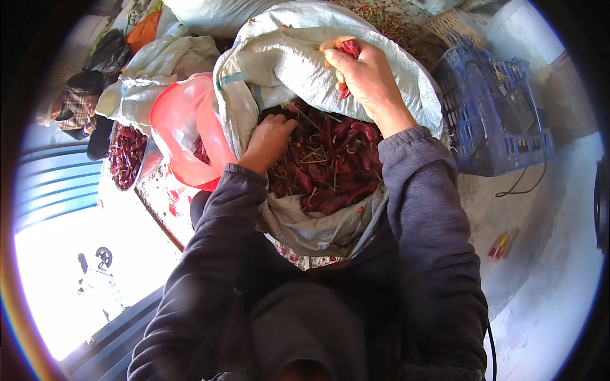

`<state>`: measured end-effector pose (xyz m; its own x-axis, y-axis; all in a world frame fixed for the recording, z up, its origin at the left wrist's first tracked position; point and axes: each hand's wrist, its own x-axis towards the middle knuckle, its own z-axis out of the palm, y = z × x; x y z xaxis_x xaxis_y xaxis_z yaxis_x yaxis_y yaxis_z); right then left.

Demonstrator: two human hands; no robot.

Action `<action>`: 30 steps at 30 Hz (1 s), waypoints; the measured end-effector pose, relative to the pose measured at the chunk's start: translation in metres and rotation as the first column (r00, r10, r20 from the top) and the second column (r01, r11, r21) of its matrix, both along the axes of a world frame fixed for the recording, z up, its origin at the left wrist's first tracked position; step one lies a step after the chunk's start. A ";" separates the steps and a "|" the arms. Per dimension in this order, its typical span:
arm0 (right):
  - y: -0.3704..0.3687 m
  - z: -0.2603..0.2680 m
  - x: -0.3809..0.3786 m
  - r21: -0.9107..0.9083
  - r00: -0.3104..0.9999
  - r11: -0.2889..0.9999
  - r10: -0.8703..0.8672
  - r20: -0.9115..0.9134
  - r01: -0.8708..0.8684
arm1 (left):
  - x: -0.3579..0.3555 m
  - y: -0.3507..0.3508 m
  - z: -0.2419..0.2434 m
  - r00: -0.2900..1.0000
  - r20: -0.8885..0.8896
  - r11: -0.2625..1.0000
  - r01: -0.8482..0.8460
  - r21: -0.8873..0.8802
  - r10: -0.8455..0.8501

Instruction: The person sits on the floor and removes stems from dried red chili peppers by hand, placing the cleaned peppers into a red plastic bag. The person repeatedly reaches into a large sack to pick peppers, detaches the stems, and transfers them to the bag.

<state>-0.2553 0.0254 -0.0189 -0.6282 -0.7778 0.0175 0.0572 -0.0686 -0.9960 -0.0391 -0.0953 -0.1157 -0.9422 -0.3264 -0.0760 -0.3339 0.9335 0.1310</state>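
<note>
A large white woven sack (305,52) stands before me with its mouth folded open, holding many dried red chili peppers (329,162) with stems. My right hand (364,71) is raised over the sack's far right side, its fingers closed around a dried red chili (349,48); red also shows below the fist. At the left inner edge of the sack, my left hand (271,138) reaches down onto the peppers, its fingertips partly hidden among them, so its hold cannot be told. A red plastic bag (181,128) with some chilies inside stands against the sack's left side.
At the right lies a blue plastic crate (495,109) with a dark cord. A small red and yellow packet (499,246) is on the floor. Further left are a container of chilies (126,157) and a seated person (78,105). Loose stems (381,19) cover the floor beyond the sack.
</note>
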 end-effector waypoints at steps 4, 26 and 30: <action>0.006 0.003 -0.003 0.048 1.000 0.999 -0.001 -0.014 0.001 | 0.015 0.010 -0.005 0.961 -0.190 0.973 -0.176 0.149 0.203; 0.001 -0.029 0.059 0.309 0.703 0.877 0.480 -0.525 -0.368 | 0.020 0.076 0.054 0.211 -0.365 0.383 -0.051 0.922 0.907; 0.001 -0.030 0.066 0.292 0.727 0.878 0.477 -0.494 -0.379 | 0.020 0.085 0.073 0.227 -0.457 0.480 -0.051 0.876 0.860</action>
<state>-0.1892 0.0260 -0.0488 -0.1521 -0.9836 0.0973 -0.5032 -0.0077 -0.8641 -0.0187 -0.0108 -0.0430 -0.2713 -0.9532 0.1335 0.0036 0.1377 0.9905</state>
